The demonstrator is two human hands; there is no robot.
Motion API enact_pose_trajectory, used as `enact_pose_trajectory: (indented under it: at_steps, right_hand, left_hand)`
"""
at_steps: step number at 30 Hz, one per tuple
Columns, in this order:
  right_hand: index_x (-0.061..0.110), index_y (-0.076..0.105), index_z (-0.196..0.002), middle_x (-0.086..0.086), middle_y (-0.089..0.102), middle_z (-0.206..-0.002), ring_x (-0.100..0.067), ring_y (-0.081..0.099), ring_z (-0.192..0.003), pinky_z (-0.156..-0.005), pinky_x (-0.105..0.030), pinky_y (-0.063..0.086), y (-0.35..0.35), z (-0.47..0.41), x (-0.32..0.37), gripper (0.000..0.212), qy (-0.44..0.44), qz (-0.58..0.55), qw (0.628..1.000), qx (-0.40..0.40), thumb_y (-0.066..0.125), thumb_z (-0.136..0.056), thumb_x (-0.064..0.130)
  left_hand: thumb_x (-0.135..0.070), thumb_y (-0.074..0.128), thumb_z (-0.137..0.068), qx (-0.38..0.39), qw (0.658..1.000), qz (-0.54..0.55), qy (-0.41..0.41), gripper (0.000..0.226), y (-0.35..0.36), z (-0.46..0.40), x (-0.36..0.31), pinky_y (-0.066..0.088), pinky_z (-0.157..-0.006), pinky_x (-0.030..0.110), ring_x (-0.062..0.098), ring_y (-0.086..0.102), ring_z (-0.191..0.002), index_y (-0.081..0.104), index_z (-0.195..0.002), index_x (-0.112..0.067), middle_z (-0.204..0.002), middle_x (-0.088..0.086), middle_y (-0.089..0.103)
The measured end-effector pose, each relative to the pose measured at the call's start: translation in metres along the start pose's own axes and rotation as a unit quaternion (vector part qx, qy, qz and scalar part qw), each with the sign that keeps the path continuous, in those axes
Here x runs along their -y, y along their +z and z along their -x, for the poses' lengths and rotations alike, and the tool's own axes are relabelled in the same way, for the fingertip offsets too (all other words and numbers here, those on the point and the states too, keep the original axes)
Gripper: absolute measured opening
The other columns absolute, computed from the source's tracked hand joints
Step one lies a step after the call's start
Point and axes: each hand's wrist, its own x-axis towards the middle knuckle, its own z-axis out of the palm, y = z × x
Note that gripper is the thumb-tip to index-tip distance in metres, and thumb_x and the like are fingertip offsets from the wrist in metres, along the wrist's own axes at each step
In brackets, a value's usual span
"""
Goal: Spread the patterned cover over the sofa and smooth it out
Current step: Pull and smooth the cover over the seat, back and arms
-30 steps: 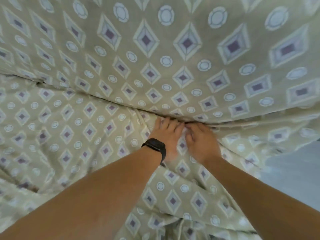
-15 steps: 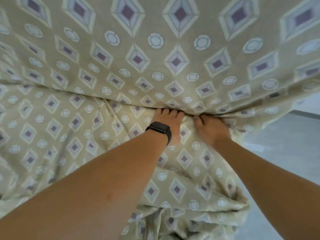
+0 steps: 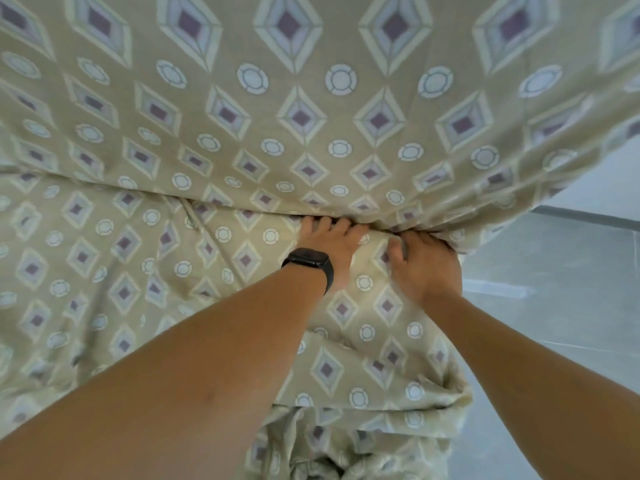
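Cover (image 3: 311, 140) fabric drapes the sofa back and seat. At its crease, the left hand (image 3: 329, 247) and right hand (image 3: 427, 268) sit side by side, fingertips tucked in; grip cannot be told.

Single head-worn view, downward and forward, close above the cover (image 3: 311, 140).

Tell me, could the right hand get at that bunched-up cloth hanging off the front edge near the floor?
Probably yes. The right hand is at the crease, and nothing lies between it and the bunched folds below.
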Motion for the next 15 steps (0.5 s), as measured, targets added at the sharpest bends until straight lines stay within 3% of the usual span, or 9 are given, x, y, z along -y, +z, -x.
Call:
enact_pose_trajectory:
  at_steps: [2,4,7,8,10,12,13,15]
  right_hand:
    - [0.017,0.063,-0.114,-0.009,0.069,-0.117,-0.031,0.060,-0.112,-0.100,-0.044,0.043,-0.005,0.003,0.004,0.063,0.004,0.012,0.999,0.036,0.015,-0.093,0.053]
    - [0.013,0.051,-0.139,-0.014,0.056,-0.141,-0.035,0.047,-0.132,-0.115,-0.048,0.031,-0.007,0.019,0.020,0.067,0.003,0.035,0.999,0.035,0.019,-0.095,0.053]
    - [0.014,0.003,-0.165,-0.012,0.001,-0.173,-0.033,0.001,-0.158,-0.129,-0.046,0.001,0.000,0.061,0.059,0.075,-0.035,0.032,0.994,0.096,0.026,-0.104,0.051]
    - [0.018,-0.010,-0.164,-0.008,-0.015,-0.172,-0.031,-0.012,-0.159,-0.128,-0.046,-0.006,0.008,0.079,0.079,0.076,-0.068,0.045,0.989,0.126,0.024,-0.106,0.052]
    - [0.023,-0.023,-0.161,-0.003,-0.031,-0.168,-0.030,-0.024,-0.156,-0.127,-0.048,-0.012,0.024,0.109,0.108,0.075,-0.119,0.064,0.979,0.154,0.018,-0.106,0.054]
    - [0.026,-0.021,-0.162,-0.002,-0.031,-0.168,-0.031,-0.023,-0.157,-0.128,-0.049,-0.009,0.035,0.133,0.142,0.074,-0.136,0.068,0.973,0.172,0.022,-0.106,0.050]
    - [0.026,-0.014,-0.164,-0.002,-0.025,-0.170,-0.031,-0.017,-0.158,-0.128,-0.048,-0.005,0.037,0.146,0.160,0.074,-0.137,0.064,0.972,0.182,0.027,-0.107,0.048]
    - [0.025,0.003,-0.165,-0.003,-0.004,-0.173,-0.031,0.002,-0.159,-0.128,-0.047,0.010,0.034,0.171,0.198,0.069,-0.144,0.050,0.967,0.204,0.034,-0.106,0.043]
  left_hand:
    - [-0.020,0.061,-0.082,-0.025,1.000,0.014,0.005,0.085,0.001,0.010,0.000,0.018,-0.121,0.049,0.029,0.031,-0.143,0.021,-0.157,-0.035,-0.155,-0.003,0.034]
    - [-0.020,0.059,-0.088,-0.051,0.997,0.054,0.000,0.086,0.005,0.033,0.001,0.011,-0.126,0.046,0.027,0.016,-0.154,0.015,-0.161,-0.034,-0.166,-0.002,0.020]
    - [-0.019,0.056,-0.096,-0.027,0.996,0.084,-0.011,0.079,0.014,0.088,0.020,0.008,-0.128,0.043,0.022,-0.001,-0.159,0.014,-0.163,-0.032,-0.172,-0.004,0.002]
    - [-0.018,0.055,-0.098,-0.022,0.995,0.092,-0.019,0.074,0.019,0.115,0.034,0.015,-0.127,0.042,0.022,0.005,-0.158,0.021,-0.162,-0.030,-0.172,-0.003,0.009]
    - [-0.013,0.056,-0.096,-0.049,0.992,0.115,-0.011,0.060,0.027,0.161,0.060,0.036,-0.116,0.042,0.026,0.035,-0.146,0.042,-0.154,-0.024,-0.160,0.001,0.038]
    - [-0.004,0.065,-0.084,-0.108,0.987,0.119,-0.006,0.052,0.032,0.212,0.090,0.051,-0.090,0.043,0.031,0.061,-0.114,0.063,-0.135,-0.018,-0.129,0.004,0.064]
    - [0.000,0.069,-0.078,-0.132,0.982,0.131,-0.020,0.051,0.038,0.238,0.106,0.053,-0.081,0.042,0.032,0.066,-0.101,0.068,-0.126,-0.015,-0.116,0.005,0.068]
    - [0.002,0.070,-0.076,-0.145,0.976,0.155,-0.053,0.048,0.044,0.291,0.129,0.054,-0.076,0.041,0.031,0.067,-0.092,0.070,-0.121,-0.015,-0.109,0.005,0.070]
